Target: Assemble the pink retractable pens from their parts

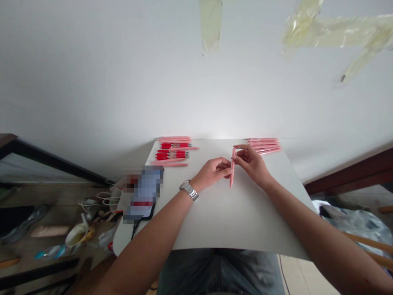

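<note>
A pink pen (231, 179) stands nearly upright in the picture, held above the white table between both hands. My left hand (214, 172) pinches its lower half between thumb and fingers; a silver watch (189, 189) is on that wrist. Around the upper end, the thumb and index finger of my right hand (252, 164) close on the same pen. Beyond the right hand lies a row of pink pens (264, 144). At the table's far left, more pink pens (175, 139) lie alongside several red pens (172, 155) with silver tips.
The white table (221, 225) stands against a white wall (196, 90). A phone (144, 194) with a cable lies at the table's left edge. On the floor to the left are a cup (76, 234) and a plastic bottle (52, 252); plastic bags (359, 223) lie right.
</note>
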`<state>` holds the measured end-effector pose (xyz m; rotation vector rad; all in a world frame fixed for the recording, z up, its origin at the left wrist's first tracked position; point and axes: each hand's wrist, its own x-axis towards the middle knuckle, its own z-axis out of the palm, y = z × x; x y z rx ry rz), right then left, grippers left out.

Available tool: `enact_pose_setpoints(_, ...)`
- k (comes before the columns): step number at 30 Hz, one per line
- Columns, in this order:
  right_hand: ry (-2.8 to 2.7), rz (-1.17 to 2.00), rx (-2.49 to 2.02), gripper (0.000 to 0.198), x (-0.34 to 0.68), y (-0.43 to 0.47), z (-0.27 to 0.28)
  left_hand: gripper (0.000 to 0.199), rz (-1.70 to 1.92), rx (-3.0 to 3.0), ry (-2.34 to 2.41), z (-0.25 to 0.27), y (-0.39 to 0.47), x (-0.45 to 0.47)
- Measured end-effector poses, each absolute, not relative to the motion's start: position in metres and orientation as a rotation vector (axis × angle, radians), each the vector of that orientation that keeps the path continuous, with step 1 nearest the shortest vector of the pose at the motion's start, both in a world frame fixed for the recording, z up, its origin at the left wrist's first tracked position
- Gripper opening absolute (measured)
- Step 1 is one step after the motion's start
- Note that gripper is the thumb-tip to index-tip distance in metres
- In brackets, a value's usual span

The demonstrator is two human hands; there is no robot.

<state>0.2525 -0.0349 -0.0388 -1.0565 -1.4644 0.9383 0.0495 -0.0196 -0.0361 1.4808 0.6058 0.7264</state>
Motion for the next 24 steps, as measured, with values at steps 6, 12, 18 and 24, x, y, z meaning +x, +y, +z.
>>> enact_pose_setpoints(6, -1.471, 0.923, -1.060, 0.040, 0.2545, -0.0330, -0.0406, 0.038, 0.723, 1.470, 0.610, -0.0335, -0.0208, 0.0495)
enact_pose_setpoints(12, -1.464, 0.919, -1.079, 0.046, 0.2529, -0.0355, -0.0388, 0.040, 0.740, 1.473, 0.607, -0.0339, -0.0204, 0.0492)
enact_pose_setpoints(18, -1.493, 0.919, -1.086, 0.051, 0.2513, -0.0384, -0.0359, 0.042, 0.748, 1.468, 0.615, -0.0339, -0.0195, 0.0492)
enact_pose_setpoints(24, -1.503, 0.905, -1.087, 0.053, 0.2531, -0.0376, -0.0383, 0.041, 0.763, 1.455, 0.621, -0.0339, -0.0196, 0.0494)
